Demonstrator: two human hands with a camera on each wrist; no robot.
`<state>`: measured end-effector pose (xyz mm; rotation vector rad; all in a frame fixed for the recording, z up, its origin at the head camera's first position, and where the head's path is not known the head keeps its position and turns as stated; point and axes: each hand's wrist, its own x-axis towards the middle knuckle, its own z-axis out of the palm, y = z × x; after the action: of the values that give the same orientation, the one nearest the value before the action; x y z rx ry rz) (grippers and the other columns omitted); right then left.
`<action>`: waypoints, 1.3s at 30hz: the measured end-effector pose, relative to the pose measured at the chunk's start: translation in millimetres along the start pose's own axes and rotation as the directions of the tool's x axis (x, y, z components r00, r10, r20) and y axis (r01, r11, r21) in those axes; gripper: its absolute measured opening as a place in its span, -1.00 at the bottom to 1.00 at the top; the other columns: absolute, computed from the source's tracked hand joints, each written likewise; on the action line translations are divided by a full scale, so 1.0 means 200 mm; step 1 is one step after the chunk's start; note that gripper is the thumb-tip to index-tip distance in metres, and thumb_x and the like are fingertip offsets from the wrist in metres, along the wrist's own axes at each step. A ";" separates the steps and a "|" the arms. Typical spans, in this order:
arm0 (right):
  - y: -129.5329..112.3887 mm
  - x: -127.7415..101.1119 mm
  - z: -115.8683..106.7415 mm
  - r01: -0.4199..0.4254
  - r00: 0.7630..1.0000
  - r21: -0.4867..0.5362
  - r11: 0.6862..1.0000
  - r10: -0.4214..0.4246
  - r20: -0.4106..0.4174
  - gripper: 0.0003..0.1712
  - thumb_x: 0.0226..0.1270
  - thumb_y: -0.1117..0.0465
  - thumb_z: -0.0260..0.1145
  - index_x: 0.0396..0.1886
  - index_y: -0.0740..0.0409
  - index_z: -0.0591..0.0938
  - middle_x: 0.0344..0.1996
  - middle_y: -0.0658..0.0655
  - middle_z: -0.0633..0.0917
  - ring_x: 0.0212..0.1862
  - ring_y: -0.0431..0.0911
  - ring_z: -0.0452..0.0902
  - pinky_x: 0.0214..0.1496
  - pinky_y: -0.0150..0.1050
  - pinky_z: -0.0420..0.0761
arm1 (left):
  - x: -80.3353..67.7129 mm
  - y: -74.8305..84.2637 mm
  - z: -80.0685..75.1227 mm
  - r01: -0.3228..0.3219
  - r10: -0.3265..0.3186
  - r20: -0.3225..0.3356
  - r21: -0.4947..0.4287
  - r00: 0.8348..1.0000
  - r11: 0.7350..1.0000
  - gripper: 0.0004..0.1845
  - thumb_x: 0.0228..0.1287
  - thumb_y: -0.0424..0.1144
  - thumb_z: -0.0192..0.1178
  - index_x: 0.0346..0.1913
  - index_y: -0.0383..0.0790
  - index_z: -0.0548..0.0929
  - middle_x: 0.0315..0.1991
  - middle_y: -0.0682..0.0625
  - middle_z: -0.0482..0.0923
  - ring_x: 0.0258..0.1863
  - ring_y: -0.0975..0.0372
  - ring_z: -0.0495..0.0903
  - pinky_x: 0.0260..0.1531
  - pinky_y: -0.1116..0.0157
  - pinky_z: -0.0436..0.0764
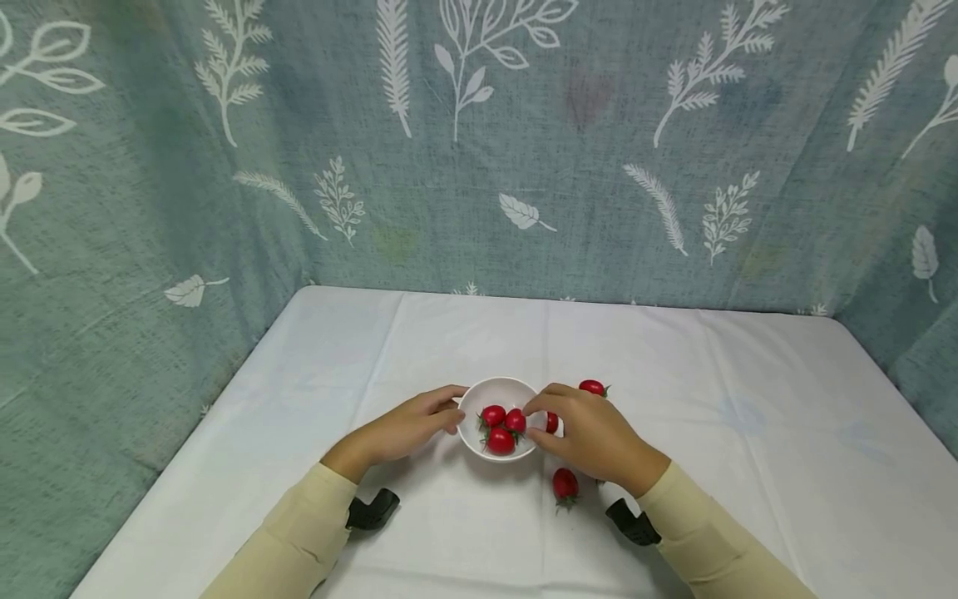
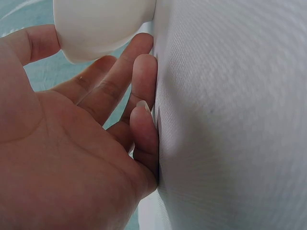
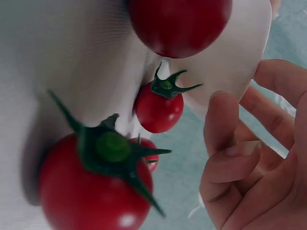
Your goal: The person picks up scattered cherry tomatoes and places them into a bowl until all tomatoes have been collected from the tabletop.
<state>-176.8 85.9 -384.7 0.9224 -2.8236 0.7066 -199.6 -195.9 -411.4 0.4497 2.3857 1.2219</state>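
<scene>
Plainly both hands [image 1: 404, 428] [image 1: 591, 433] touch unmarked white bowl [image 1: 497, 393] of tomatoes [image 1: 500, 439].

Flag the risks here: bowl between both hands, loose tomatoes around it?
1. The right hand reaches over the rim of the white bowl; it could tip the bowl, though the left hand steadies the far side.
2. The tomato near the right wrist lies loose on the white cloth; a sleeve could roll it away.
3. The tomato behind the right hand is easy to overlook.
</scene>
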 end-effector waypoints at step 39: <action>0.05 -0.01 -0.05 -0.068 0.995 -0.004 0.998 0.068 -0.078 -0.77 0.21 0.21 0.48 -0.11 0.01 0.75 -0.23 -0.02 0.74 -0.21 -0.11 0.67 -0.19 -0.24 0.63 | 0.00 0.01 0.00 -0.017 0.017 0.002 0.013 1.000 1.000 -0.56 0.55 -0.05 -0.02 0.40 0.00 0.41 -0.21 0.01 0.60 -0.02 0.17 0.49 0.10 0.07 0.34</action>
<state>-181.4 97.8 -379.6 0.7829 -2.7985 0.7238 -199.6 -194.7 -410.1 0.4766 2.3946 1.2131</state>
